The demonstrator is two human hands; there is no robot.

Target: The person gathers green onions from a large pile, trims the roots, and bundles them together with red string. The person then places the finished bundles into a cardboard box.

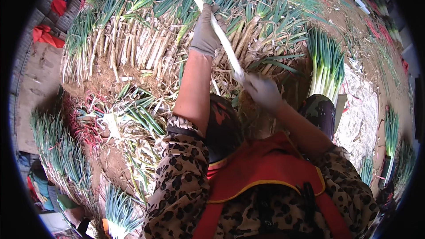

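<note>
A long green onion (223,36) with a pale, peeled-looking shank slants across the view, its green top pointing up and away. My left hand (205,33), in a grey glove, is closed around the upper shank. At the root end is my right hand (264,90), also gloved and blurred; its fingers are at the lower shank and appear to grip it. Beyond both hands lies a wide row of unpeeled green onions (142,43) with dry, brownish skins. To the right stands a bunch of clean green onions (327,63) with white shanks, beside my right knee.
Loose leaves and peelings (139,113) cover the ground at left, near red ties (89,124). More onion bundles (63,152) lie at far left, and another bundle (391,129) is at far right. A pale sheet (360,109) lies right of my knee. A person (71,205) shows at lower left.
</note>
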